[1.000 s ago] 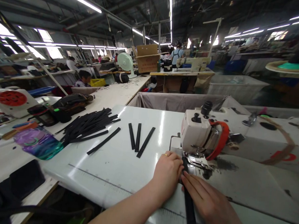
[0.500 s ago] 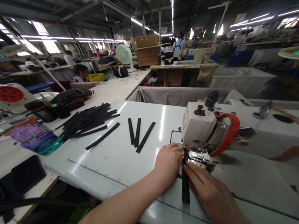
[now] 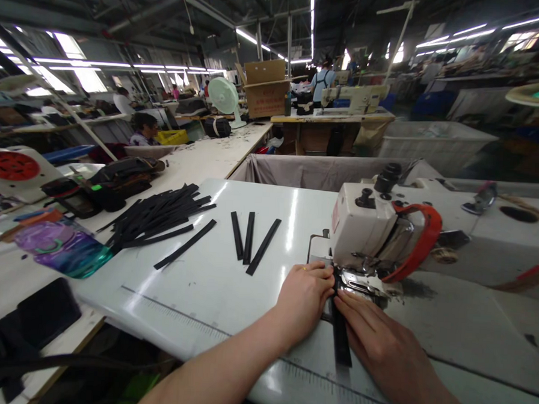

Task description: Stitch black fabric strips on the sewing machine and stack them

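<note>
Left hand (image 3: 303, 300) and right hand (image 3: 379, 343) lie flat and open, pressing either side of the black strip (image 3: 341, 344), whose far end sits under the presser foot (image 3: 360, 283); light, even pressure looks best, fingertips back from that foot.

White table (image 3: 211, 283), sewing machine (image 3: 362, 231) toward its right edge.
Black strip pile (image 3: 155, 217) near the left edge; three strips (image 3: 249, 240) mid-table.

head cam | I look from the wearer's head, facing forward and down | close over left hand (image 3: 303, 297) and right hand (image 3: 379, 343) at the sewing machine (image 3: 362, 231) | only view I have
</note>
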Tool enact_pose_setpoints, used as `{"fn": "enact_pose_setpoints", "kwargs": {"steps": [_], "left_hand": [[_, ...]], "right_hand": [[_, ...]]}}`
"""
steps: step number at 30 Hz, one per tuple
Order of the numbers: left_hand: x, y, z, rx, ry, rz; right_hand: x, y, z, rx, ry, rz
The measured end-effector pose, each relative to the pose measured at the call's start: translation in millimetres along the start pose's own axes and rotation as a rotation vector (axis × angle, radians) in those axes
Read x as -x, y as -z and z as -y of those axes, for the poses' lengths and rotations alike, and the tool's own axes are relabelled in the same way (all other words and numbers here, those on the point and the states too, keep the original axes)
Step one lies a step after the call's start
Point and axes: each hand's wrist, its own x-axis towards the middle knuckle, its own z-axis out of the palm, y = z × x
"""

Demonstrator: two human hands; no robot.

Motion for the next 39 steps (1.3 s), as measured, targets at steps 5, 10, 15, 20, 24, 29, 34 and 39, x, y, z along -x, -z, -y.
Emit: {"fn": "enact_pose_setpoints", "kwargs": {"steps": [5,10,15,20,24,29,34,39], "left_hand": [[2.4,-5.9,-4.3,-0.052,-0.016,-0.025],[0.8,-8.0,-2.1,-0.055,-0.018,-0.044],[1.2,-7.4,-4.3,-0.061,-0.003,-0.031],[-0.3,-8.1,-5.4,-0.055,0.024,-0.038],[-4.1,-6.7,-4.4,-0.038,0.012,-0.035],[-5.5,-4.8,-3.6,-0.029,0.012,-0.023],[-4.9,-3.9,-3.5,-0.016,0.008,-0.024],[-5.8,-3.1,-4.4,-0.012,0.001,-0.016]], "right_hand": [[-0.1,1.4,-0.3,0.02,-0.008,-0.006],[-0.9,0.7,-2.6,-0.013,-0.045,0.011],[-4.8,5.2,-3.3,-0.083,-0.097,0.042],[-3.8,2.7,-5.5,-0.111,-0.151,0.049],[-0.3,-0.2,-10.3,-0.165,-0.169,0.045],[4.3,8.7,-12.6,-0.377,-0.217,0.047],[7.6,12.5,-14.0,-0.444,-0.143,0.082],[7.0,4.6,-17.3,-0.357,-0.157,0.061]]}}
